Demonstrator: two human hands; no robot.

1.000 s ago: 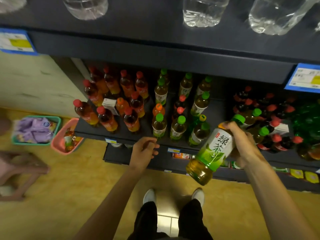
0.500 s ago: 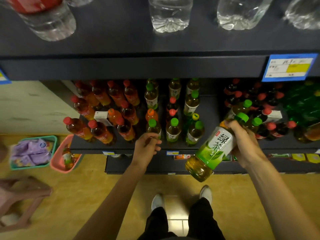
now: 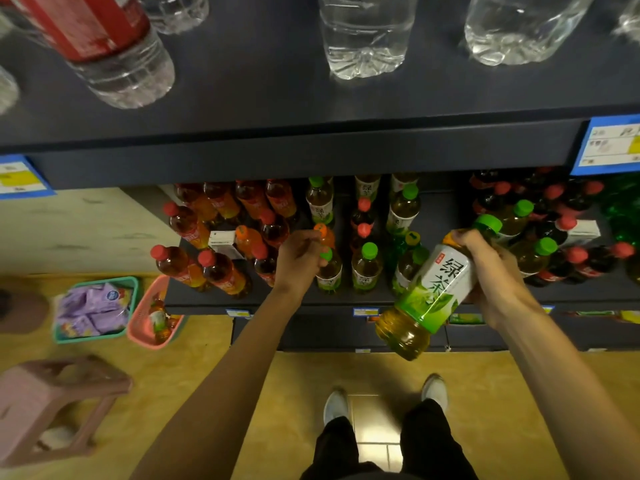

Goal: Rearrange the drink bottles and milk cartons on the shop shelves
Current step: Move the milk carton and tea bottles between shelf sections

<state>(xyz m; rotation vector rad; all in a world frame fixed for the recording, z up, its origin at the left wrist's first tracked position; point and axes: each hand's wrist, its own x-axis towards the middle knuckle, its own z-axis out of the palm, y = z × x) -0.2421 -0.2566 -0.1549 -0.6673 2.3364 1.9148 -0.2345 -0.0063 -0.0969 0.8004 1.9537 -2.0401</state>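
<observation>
My right hand [image 3: 491,271] grips a large green tea bottle [image 3: 427,296] near its neck, tilted with its base toward me, in front of the middle shelf [image 3: 346,301]. My left hand [image 3: 299,259] has reached onto that shelf and its fingers curl round the top of a small green-capped tea bottle [image 3: 329,271] in the front row. An orange-capped bottle [image 3: 323,233] stands just behind the fingers. More green-capped tea bottles [image 3: 367,268] stand to the right, and red-capped amber bottles [image 3: 221,268] fill the left part. A small white carton [image 3: 221,239] lies among them.
The upper shelf [image 3: 311,109] with clear water bottles [image 3: 365,36] overhangs the work area. Dark red-capped bottles [image 3: 571,258] crowd the right side. On the floor at left are a pink basket [image 3: 147,313], a green basket [image 3: 97,310] and a pink stool [image 3: 52,403]. My feet [image 3: 336,407] stand below.
My left hand moved from the shelf's front edge up onto the shelf and closed round the small green-capped bottle's top. The view tilted up. The right hand keeps the large bottle in place.
</observation>
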